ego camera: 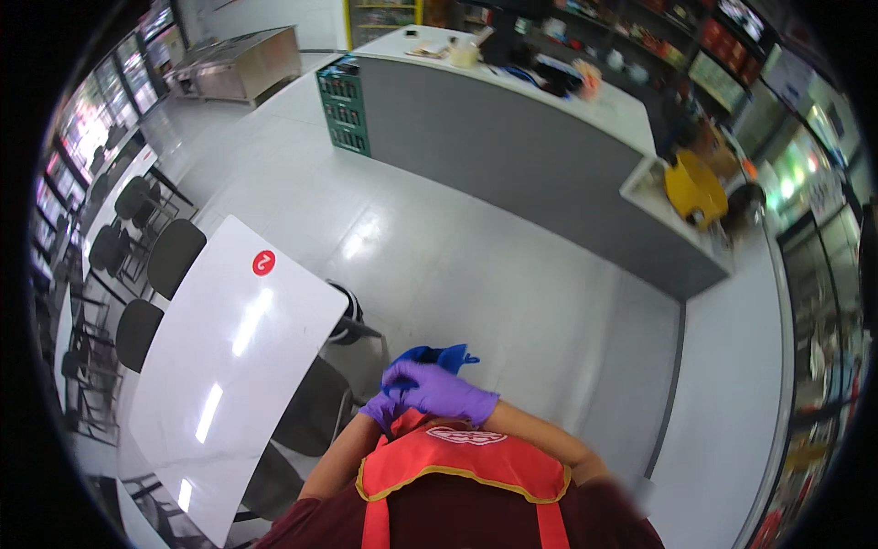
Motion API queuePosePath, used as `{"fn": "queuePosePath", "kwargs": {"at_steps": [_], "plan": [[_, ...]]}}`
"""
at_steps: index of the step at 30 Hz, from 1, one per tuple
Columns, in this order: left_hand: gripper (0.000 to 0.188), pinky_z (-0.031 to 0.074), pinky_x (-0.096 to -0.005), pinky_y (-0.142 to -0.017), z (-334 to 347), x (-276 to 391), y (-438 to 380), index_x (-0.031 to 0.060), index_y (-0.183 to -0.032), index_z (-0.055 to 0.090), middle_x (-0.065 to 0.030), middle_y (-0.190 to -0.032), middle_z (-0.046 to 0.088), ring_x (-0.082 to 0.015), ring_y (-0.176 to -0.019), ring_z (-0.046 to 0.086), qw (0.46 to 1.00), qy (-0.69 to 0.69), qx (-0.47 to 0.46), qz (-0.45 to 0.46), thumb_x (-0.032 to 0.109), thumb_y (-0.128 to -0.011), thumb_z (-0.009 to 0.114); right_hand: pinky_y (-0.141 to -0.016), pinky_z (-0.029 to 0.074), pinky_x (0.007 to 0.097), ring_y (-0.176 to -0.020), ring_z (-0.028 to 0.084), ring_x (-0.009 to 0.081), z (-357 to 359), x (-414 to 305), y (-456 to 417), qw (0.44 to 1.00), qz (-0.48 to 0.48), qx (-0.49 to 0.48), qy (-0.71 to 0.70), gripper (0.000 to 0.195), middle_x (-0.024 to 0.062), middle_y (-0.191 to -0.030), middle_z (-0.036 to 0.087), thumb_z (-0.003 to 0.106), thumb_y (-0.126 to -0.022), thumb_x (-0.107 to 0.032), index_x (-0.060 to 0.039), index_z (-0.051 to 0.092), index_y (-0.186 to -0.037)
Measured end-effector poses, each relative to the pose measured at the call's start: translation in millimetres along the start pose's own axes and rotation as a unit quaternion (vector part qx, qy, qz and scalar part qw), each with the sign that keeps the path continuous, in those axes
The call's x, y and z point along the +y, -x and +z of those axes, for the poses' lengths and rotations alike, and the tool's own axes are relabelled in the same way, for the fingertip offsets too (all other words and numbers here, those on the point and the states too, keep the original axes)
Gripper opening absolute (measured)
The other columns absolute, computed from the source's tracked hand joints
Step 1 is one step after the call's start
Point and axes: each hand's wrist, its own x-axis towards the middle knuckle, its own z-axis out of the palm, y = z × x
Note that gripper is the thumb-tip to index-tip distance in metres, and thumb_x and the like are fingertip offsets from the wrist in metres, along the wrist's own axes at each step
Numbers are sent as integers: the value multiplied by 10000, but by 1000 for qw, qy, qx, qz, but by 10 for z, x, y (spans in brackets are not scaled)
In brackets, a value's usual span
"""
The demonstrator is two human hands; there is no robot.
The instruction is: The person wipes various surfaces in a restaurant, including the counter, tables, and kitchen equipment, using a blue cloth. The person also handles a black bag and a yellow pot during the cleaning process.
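Both of my hands wear purple gloves and meet in front of the red apron point(463, 456) with yellow trim. My right hand point(439, 394) lies over a bunched blue cloth point(449, 357), which spreads out beyond the fingers. Close beneath and to its left, my left hand point(385, 406) is partly covered by the right one. The overlap hides its fingers, so whether it grips the cloth cannot be told. How firmly the right fingers hold the cloth is also unclear.
A white table point(233, 357) with a red number disc stands at the left, with dark chairs point(312, 405) around it. Ahead runs a grey counter point(507, 130) with a white top, beside stacked green bottle crates point(345, 113). Glass-fronted cabinets point(823, 343) line the right.
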Motion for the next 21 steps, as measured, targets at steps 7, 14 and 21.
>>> {"fn": "queuePosePath", "kwargs": {"at_steps": [7,14,21], "plan": [[563,399,-425,-1028,-561,1657,-822,37,-1362,432,-162,-1340,494,-302,-1197,502,913,356,-138,143,407,-939,463,-925,446,305,-1060,560,167,-1074,-66,-1151,991,-7,-120,59,289,81,-1147,597,611,-914,-161,-39,590,-1175],[626,366,-446,-1062,-1834,2800,-1917,57,-1344,441,-171,-1340,499,-327,-1215,494,863,449,-17,232,505,-913,511,-899,461,288,-975,611,172,-2374,-221,-2576,994,45,-88,54,254,66,-1069,651,577,-932,-193,-42,640,-1126],[548,439,-329,-934,-2997,3811,-2284,24,-1264,500,-86,-1173,585,-198,-1059,569,908,260,262,200,153,-787,736,-887,450,298,-1005,599,176,-3693,-437,-4903,990,122,68,23,575,105,-1050,670,373,-982,-514,-22,641,-1112]]}}
